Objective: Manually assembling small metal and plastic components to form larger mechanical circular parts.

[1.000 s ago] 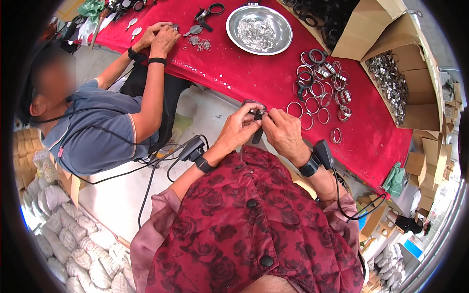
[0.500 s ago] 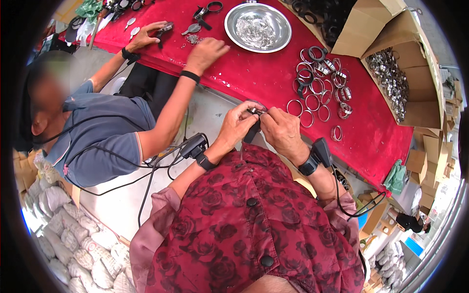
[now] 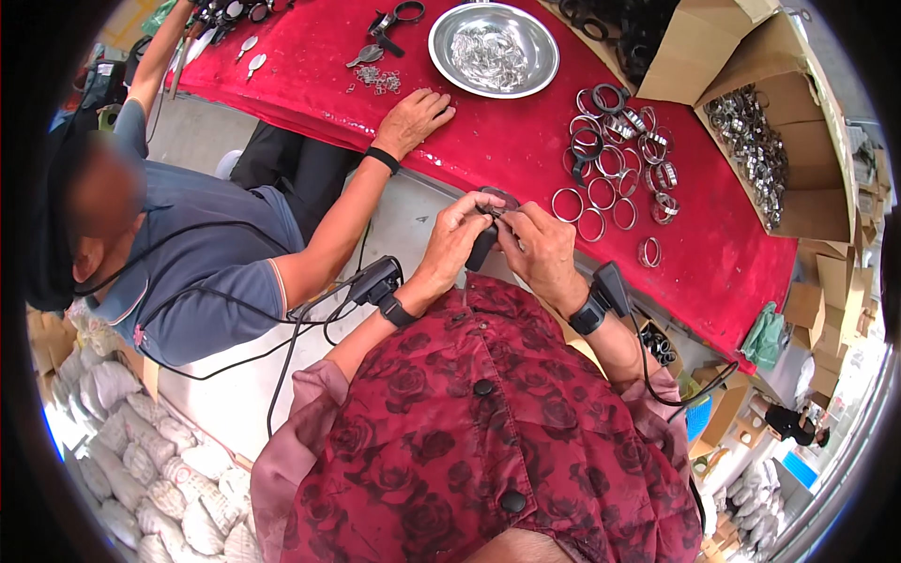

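Observation:
In front of my chest, beside the table's near edge, both my hands are closed on a black watch strap. My left hand pinches it between thumb and fingers, with the strap's end hanging below. My right hand grips at its upper end, fingertips meeting those of the left. A dark rounded part shows just above the fingertips. Whatever small piece lies between the fingertips is hidden. To the right on the red table lie several silver metal rings, a few joined to black parts.
A steel bowl holds small shiny pieces. Small metal links lie near a black strap with a ring. Cardboard boxes with metal and black parts stand right. At left, a co-worker's hand rests on the table.
My hands stay almost in place, with the strap turned slightly. The co-worker's left arm has swung toward the table's far left; their right hand has come down onto the cloth.

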### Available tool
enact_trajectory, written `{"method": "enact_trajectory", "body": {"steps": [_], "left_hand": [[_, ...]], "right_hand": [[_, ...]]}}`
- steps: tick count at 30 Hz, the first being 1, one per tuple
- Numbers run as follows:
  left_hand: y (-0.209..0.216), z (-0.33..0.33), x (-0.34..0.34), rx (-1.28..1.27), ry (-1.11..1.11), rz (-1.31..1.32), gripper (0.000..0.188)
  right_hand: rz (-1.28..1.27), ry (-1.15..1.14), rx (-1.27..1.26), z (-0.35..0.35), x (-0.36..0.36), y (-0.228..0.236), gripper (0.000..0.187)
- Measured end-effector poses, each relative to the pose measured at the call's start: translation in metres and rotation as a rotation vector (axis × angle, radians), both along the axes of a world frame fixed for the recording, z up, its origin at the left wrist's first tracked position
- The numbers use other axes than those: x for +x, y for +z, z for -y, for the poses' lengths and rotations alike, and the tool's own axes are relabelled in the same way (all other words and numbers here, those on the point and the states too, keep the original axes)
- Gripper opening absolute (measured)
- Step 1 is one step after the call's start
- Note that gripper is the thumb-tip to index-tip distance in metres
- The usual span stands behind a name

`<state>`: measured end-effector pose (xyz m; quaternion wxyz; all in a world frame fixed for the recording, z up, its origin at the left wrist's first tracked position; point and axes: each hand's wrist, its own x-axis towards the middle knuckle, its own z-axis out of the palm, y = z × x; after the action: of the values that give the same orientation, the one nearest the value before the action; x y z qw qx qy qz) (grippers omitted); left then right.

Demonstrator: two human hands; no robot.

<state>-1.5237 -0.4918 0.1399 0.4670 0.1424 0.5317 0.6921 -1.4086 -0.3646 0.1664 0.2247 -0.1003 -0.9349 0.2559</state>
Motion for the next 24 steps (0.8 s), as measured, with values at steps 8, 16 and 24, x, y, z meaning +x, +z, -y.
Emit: {"method": "enact_trajectory", "body": {"steps": [8,16,24], "left_hand": [[0.011,0.004,-0.003,-0.037,-0.085,-0.033,0.029],[0.0,0.002,-0.001,-0.006,-0.07,0.021,0.03],[-0.013,0.003,-0.003,-0.017,-0.073,0.02,0.031]], "right_hand": [[-0.092,-0.063,-0.048,0.002,0.002,-0.014,0.018],[-0.121,-0.042,-0.061,-0.001,0.003,-0.018,0.019],[-0.136,-0.051,-0.094,0.0,0.004,-0.02,0.025]]}}
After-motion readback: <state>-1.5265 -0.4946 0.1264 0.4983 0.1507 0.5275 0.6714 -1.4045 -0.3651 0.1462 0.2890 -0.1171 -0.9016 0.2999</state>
